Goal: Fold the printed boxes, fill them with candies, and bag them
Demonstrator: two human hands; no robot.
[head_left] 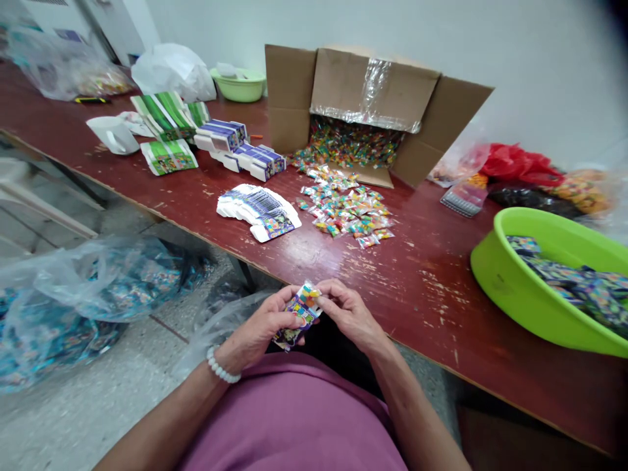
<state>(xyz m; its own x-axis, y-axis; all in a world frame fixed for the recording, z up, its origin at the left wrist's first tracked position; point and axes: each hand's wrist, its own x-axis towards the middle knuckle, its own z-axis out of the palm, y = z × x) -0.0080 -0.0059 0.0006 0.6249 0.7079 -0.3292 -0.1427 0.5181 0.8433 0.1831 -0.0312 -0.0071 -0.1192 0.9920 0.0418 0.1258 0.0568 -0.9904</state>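
My left hand (267,327) is wrapped round a small printed purple carton (297,318), held tilted above my lap at the table's front edge. At the carton's upper end, a small clear packet of colourful candy (309,293) shows, pinched by the fingers of my right hand (346,311). How deep the packet sits in the carton I cannot tell. Beyond my hands, a fanned stack of flat purple-and-white cartons (262,212) lies on the table. To its right spreads a pile of candy packets (350,206).
An open cardboard box (375,91) spills packets onto the red table (417,281). Bundled purple cartons (260,160), green cartons (169,157) and a white mug (112,135) stand at left. A green basin (520,294) holds filled dark packs at right. Plastic bags (88,288) lie on the floor.
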